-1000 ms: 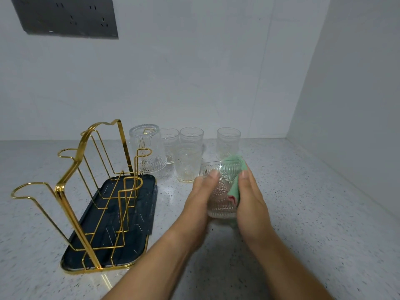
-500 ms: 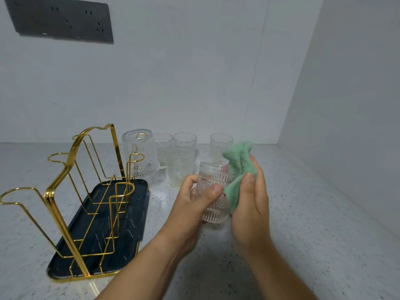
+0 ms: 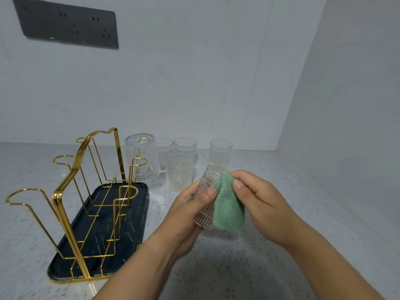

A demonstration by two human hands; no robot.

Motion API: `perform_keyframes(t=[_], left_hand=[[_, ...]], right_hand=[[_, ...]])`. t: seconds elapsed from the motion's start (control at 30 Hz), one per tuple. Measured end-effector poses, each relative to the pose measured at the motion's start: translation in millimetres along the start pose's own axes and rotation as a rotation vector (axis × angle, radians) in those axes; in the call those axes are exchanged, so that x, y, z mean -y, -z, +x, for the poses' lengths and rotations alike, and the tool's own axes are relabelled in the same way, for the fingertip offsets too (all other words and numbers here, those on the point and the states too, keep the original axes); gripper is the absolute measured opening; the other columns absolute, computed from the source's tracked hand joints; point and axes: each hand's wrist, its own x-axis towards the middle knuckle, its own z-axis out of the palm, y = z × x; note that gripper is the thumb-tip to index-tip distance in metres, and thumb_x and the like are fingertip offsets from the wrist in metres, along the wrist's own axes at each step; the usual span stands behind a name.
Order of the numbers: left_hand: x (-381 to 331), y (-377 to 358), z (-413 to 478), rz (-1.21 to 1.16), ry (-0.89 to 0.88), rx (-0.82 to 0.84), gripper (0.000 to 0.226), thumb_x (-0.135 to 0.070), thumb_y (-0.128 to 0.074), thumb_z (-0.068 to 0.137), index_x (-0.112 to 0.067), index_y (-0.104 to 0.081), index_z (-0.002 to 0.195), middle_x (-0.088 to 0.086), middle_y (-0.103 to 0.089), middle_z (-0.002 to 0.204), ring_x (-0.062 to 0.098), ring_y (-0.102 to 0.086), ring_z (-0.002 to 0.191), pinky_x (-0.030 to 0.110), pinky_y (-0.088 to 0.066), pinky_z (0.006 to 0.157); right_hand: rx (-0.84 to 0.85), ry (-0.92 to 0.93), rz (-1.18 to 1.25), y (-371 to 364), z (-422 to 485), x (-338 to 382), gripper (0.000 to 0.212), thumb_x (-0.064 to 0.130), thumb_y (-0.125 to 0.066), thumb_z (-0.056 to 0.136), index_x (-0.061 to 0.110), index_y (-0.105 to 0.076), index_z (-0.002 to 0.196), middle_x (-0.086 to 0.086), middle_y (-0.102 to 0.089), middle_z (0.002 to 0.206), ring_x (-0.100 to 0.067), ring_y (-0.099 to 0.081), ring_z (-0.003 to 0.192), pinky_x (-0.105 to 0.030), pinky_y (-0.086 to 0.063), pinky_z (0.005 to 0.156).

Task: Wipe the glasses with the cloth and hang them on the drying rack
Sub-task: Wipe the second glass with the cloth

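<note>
My left hand (image 3: pixel 190 211) grips a ribbed clear glass (image 3: pixel 206 191), tilted, held above the counter. My right hand (image 3: pixel 257 200) pinches a green cloth (image 3: pixel 228 211) that drapes over the glass's right side and rim. To the left stands a gold wire drying rack (image 3: pixel 65 191) on a dark tray (image 3: pixel 140 204). One glass (image 3: pixel 141 156) hangs upside down on the rack's far right peg. Behind my hands, several upright glasses stand on the counter: one close (image 3: pixel 180 172), two further back (image 3: pixel 163 148) (image 3: pixel 185 145) and one to the right (image 3: pixel 220 152).
The speckled counter (image 3: pixel 303 191) meets white walls at the back and on the right, forming a corner. A dark socket panel (image 3: pixel 67 24) is mounted high on the back wall.
The glass went from resting low between both hands to lifted and tilted. The cloth, bunched up above the rim half a second ago, now lies spread over the glass's right side.
</note>
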Motion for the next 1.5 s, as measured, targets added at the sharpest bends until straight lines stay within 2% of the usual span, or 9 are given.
perform_keyframes(t=[0.17, 0.3, 0.53, 0.77, 0.87, 0.93, 1.13, 1.37, 1.5], left_hand=[[0.7, -0.8, -1.4, -0.006, 0.03, 0.039, 0.076, -0.044, -0.102, 0.059, -0.006, -0.077, 0.12, 0.021, -0.075, 0.117, 0.033, -0.073, 0.107, 0.042, -0.059, 0.092], [1.8, -2.5, -2.4, -0.016, 0.065, 0.051, 0.093, -0.046, -0.102, 0.057, -0.001, -0.068, 0.13, 0.023, -0.073, 0.118, 0.037, -0.07, 0.108, 0.046, -0.058, 0.094], [-1.2, -4.0, -4.2, -0.024, 0.027, 0.04, 0.073, -0.04, -0.098, 0.062, -0.009, -0.072, 0.124, 0.021, -0.075, 0.122, 0.032, -0.075, 0.105, 0.042, -0.062, 0.087], [3.8, -4.8, -9.6, 0.093, 0.022, 0.103, 0.047, -0.025, -0.089, 0.067, -0.013, -0.079, 0.112, 0.021, -0.076, 0.113, 0.035, -0.073, 0.099, 0.044, -0.059, 0.09], [6.5, -5.2, -11.6, 0.107, 0.054, 0.102, 0.056, -0.024, -0.089, 0.066, -0.007, -0.076, 0.118, 0.025, -0.075, 0.119, 0.037, -0.073, 0.103, 0.043, -0.06, 0.092], [7.0, -4.2, -11.6, 0.124, 0.055, 0.116, 0.051, -0.025, -0.088, 0.066, -0.009, -0.079, 0.114, 0.022, -0.076, 0.116, 0.035, -0.073, 0.102, 0.042, -0.06, 0.091], [7.2, -2.5, -12.1, 0.203, 0.014, 0.098, 0.054, -0.026, -0.089, 0.066, -0.007, -0.077, 0.116, 0.022, -0.076, 0.114, 0.036, -0.072, 0.103, 0.049, -0.057, 0.097], [7.6, -2.9, -13.8, 0.434, -0.145, 0.021, 0.064, -0.038, -0.092, 0.061, -0.018, -0.074, 0.12, 0.004, -0.08, 0.112, 0.019, -0.076, 0.105, 0.028, -0.058, 0.089], [7.0, -3.5, -12.6, 0.336, -0.077, 0.052, 0.064, -0.036, -0.093, 0.065, -0.009, -0.075, 0.12, 0.014, -0.079, 0.112, 0.03, -0.075, 0.101, 0.037, -0.059, 0.087]], right_hand=[[0.259, -0.082, 0.056, 18.5, 3.1, 12.7, 0.055, 0.049, -0.048, 0.097, -0.004, -0.062, 0.102, -0.028, -0.064, 0.1, -0.045, -0.062, 0.092, -0.064, -0.05, 0.087], [0.418, -0.176, 0.075, 32.8, 6.5, 21.0, 0.032, 0.04, -0.051, 0.093, 0.015, -0.065, 0.108, -0.008, -0.07, 0.098, -0.016, -0.066, 0.09, -0.044, -0.052, 0.082], [0.101, 0.036, -0.262, 43.9, -6.8, 29.2, 0.041, 0.073, -0.058, 0.077, 0.047, -0.059, 0.109, 0.024, -0.058, 0.118, 0.001, -0.053, 0.123, -0.02, -0.041, 0.101], [0.432, -0.172, -0.278, 33.8, -21.5, 37.7, 0.042, 0.063, -0.077, 0.073, 0.032, -0.07, 0.101, 0.008, -0.076, 0.097, -0.014, -0.073, 0.089, -0.045, -0.06, 0.085], [0.641, -0.188, -0.246, 39.4, -12.4, 48.7, 0.014, 0.039, -0.082, 0.084, 0.042, -0.069, 0.085, 0.021, -0.069, 0.075, 0.004, -0.062, 0.067, -0.019, -0.051, 0.065], [0.754, -0.202, -0.248, 41.5, -5.1, 55.5, 0.027, 0.029, -0.08, 0.087, 0.046, -0.064, 0.074, 0.029, -0.061, 0.063, 0.009, -0.057, 0.06, -0.007, -0.041, 0.059], [0.853, -0.152, -0.427, 38.7, -5.2, 56.2, 0.031, 0.033, -0.082, 0.085, 0.035, -0.07, 0.114, 0.028, -0.071, 0.097, 0.012, -0.064, 0.087, -0.004, -0.045, 0.075], [0.792, -0.355, -0.086, 44.1, -3.4, 42.0, 0.042, 0.01, -0.082, 0.081, -0.012, -0.047, 0.081, -0.006, -0.032, 0.063, -0.01, -0.032, 0.054, -0.016, -0.028, 0.051], [0.83, -0.248, -0.287, 40.5, -2.9, 45.2, 0.036, 0.017, -0.082, 0.085, 0.028, -0.055, 0.064, 0.016, -0.039, 0.052, -0.003, -0.039, 0.048, -0.016, -0.034, 0.054]])
